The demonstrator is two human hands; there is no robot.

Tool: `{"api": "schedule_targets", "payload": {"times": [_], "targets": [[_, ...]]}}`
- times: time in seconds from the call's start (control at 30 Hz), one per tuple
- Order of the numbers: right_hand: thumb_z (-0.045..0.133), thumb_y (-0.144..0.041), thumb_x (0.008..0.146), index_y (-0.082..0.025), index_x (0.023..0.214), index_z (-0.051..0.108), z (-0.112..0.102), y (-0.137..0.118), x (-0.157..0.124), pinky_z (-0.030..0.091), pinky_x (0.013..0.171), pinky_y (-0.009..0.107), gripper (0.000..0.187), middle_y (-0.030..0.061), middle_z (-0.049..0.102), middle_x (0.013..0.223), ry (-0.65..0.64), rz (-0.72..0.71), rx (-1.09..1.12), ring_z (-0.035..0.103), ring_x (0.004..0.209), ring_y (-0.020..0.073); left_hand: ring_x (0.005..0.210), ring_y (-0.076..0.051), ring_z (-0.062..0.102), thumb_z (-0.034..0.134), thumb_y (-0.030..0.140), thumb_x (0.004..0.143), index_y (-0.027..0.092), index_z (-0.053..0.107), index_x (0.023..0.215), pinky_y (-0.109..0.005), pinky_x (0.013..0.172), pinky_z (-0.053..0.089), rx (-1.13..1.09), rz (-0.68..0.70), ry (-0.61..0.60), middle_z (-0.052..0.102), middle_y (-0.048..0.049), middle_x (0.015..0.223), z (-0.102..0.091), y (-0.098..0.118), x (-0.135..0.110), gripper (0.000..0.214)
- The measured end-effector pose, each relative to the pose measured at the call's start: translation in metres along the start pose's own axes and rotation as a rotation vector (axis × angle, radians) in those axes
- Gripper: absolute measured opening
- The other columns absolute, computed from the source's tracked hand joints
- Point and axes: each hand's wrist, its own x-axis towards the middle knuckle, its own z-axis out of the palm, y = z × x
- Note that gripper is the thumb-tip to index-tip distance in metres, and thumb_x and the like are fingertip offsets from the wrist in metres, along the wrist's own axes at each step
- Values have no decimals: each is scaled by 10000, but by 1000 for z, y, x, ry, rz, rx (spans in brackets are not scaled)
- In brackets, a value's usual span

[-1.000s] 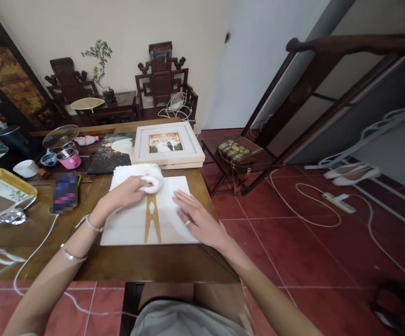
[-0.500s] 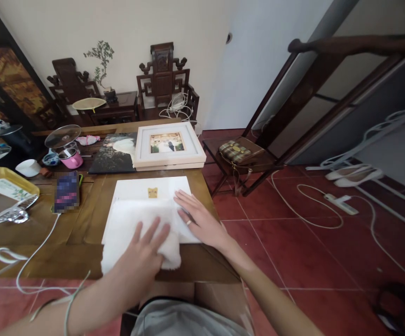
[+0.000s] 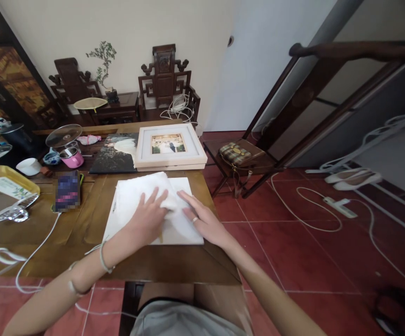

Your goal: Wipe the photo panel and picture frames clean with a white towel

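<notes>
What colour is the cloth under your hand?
White; the cloth under the left hand shows best in the head view.

Soft even daylight, wide-angle bending at edges, slight blur.

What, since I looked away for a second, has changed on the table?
The left hand dragged the white cloth down the board to its near edge, then pushed it back toward the far end. The right hand stayed on the board's right side; the framed photo and phone did not move.
</notes>
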Motion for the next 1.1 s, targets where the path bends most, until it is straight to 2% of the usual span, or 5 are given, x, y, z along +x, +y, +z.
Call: {"api": "schedule_targets", "payload": {"times": [0.27,0.5,0.73,0.83,1.1], "targets": [[362,-569,953,-304,1468,379,-4,-4,-1,132,1206,454,579,-8,307,1559,86,164,292,245,1451,210,1427,-437,205,512,118,878,163,725,1013,-697,1071,254,47,157,159,293,-127,1557,27,44,-5,257],[347,-539,967,-263,1457,409,0,-9,-1,174,1202,468,566,39,349,1541,93,45,93,280,1438,219,1408,-464,226,552,291,903,159,731,1042,-700,1065,242,39,347,214,342,-166,1524,35,70,-52,262],[409,-376,976,-208,1417,474,5,0,0,239,1178,523,476,103,417,1498,17,-155,-184,308,1427,237,1402,-405,301,674,302,811,196,751,970,-588,1088,333,-67,362,-93,359,-116,1528,6,56,-92,207],[415,-330,972,-191,1430,452,7,4,0,249,1171,535,481,120,401,1505,12,-180,-232,300,1430,243,1405,-378,313,642,189,785,191,742,979,-560,1088,356,-85,217,-156,364,-96,1529,-6,41,-85,218],[417,-323,969,-226,1434,446,9,3,-1,269,1164,534,476,104,419,1501,29,-175,-245,325,1419,251,1306,-309,471,440,-7,758,146,683,1082,-457,1049,412,-110,39,59,530,-123,1399,-12,-11,-7,433]]}}
